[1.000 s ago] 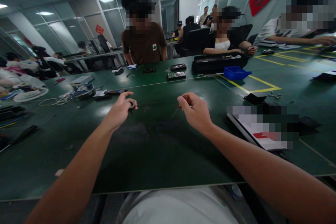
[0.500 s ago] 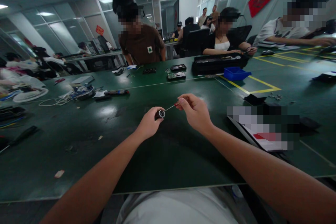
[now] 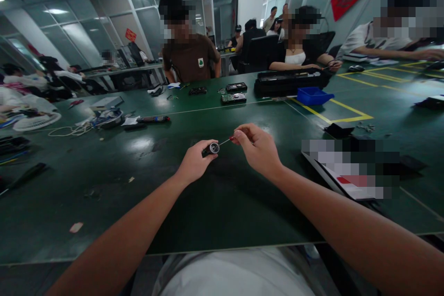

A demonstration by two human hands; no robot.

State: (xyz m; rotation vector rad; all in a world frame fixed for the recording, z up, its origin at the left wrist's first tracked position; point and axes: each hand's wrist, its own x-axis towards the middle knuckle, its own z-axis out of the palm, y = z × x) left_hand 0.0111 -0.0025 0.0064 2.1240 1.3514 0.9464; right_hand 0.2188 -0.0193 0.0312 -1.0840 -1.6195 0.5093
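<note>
My left hand (image 3: pixel 197 161) is closed round a small dark cylinder (image 3: pixel 213 148) with a pale ring at its end, which faces me. To its right, my right hand (image 3: pixel 257 149) pinches the red handle of a thin metal tool (image 3: pixel 225 141). The tool's shaft points left toward the cylinder's rim; whether its tip touches is too small to tell. Both hands are above the green table (image 3: pixel 222 212).
A blue tray (image 3: pixel 314 96) stands beside a long black device (image 3: pixel 289 84) ahead right. Circuit parts (image 3: pixel 233 98) lie farther forward. A screwdriver-like tool (image 3: pixel 152 120) and cables are left, a blurred-out white item (image 3: pixel 347 171) right. People sit across the table.
The cylinder's ringed end has turned slightly more toward me. The camera view has shifted a little; both hands keep their grips.
</note>
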